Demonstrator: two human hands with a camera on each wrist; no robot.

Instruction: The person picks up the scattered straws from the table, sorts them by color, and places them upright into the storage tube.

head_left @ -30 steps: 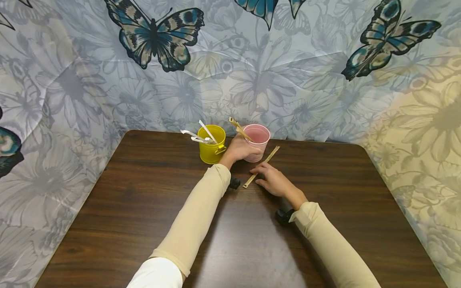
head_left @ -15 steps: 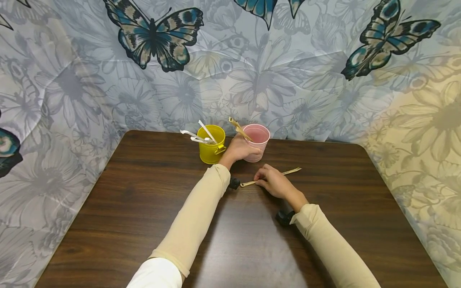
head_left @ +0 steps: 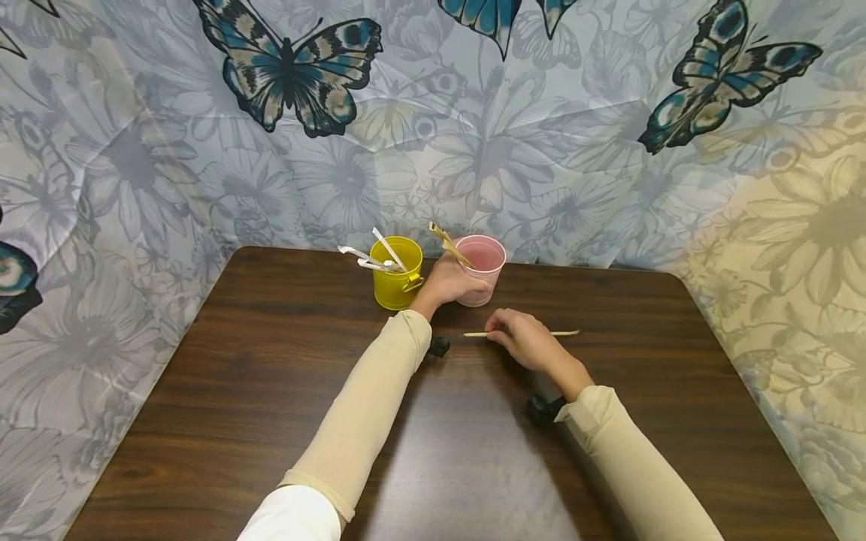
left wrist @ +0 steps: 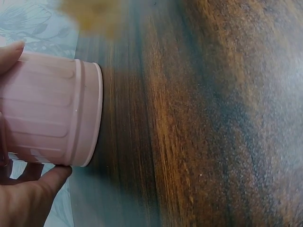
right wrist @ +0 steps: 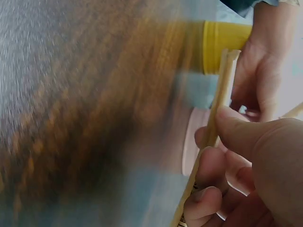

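My left hand (head_left: pixel 452 282) grips the side of a small pink bucket (left wrist: pixel 42 104), which stands at the back of the table; thumb and fingers lie at opposite sides of its wall. Brown paper-wrapped straws (head_left: pixel 452 245) lean out over the left of the pink rim. Just in front of the bucket, my right hand (head_left: pixel 528 342) pinches another thin straw in a brown paper wrapper (right wrist: pixel 225 80) between thumb and fingers. That straw lies nearly level from left to right in the head view. Its middle is hidden by the fingers.
Left of the pink bucket stands a yellow bucket (head_left: pixel 392 291) with several white-wrapped straws (head_left: pixel 387 246) poking out and a handle folded down on its right side. A butterfly-printed cloth (head_left: pixel 487 150) hangs behind the dark wooden table (head_left: pixel 271 376).
The brown-wrapped straw has turned from slanting to nearly level, and my right hand has gone from touching it to pinching it, moving slightly right. The left hand stays on the pink bucket.
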